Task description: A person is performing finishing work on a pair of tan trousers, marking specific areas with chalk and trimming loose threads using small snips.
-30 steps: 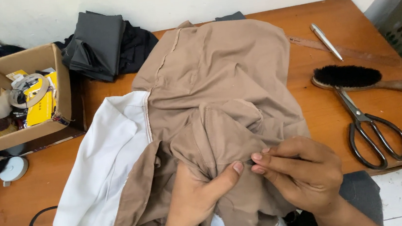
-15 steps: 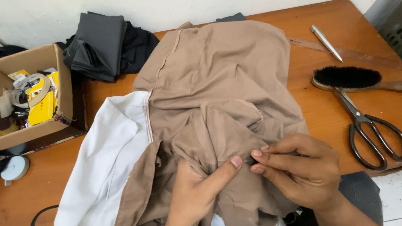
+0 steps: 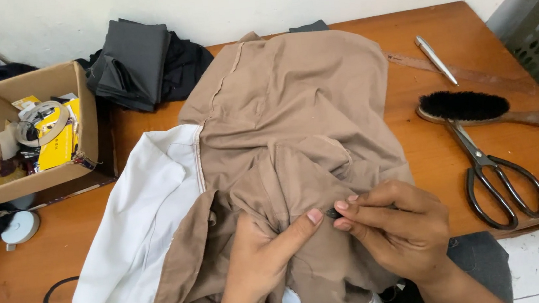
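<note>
- Orange-brown wooden table (image 3: 150, 140) against a white wall carries a crumpled tan cotton garment (image 3: 299, 122) with a white lining (image 3: 150, 215).
- Left hand (image 3: 260, 264) bunches the cloth at the near edge, thumb pressed down.
- Right hand (image 3: 399, 228) pinches a small dark object (image 3: 332, 213) against it.
- Black-handled scissors (image 3: 499, 179), a black-bristled wooden brush (image 3: 476, 108) and an open cardboard box (image 3: 24, 139) lie alongside.

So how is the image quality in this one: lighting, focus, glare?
Head view: soft, even light, only faint shadows under the scissors and brush; hands and brown cloth sharp; slight glare on the pen; table edges bow mildly.
</note>
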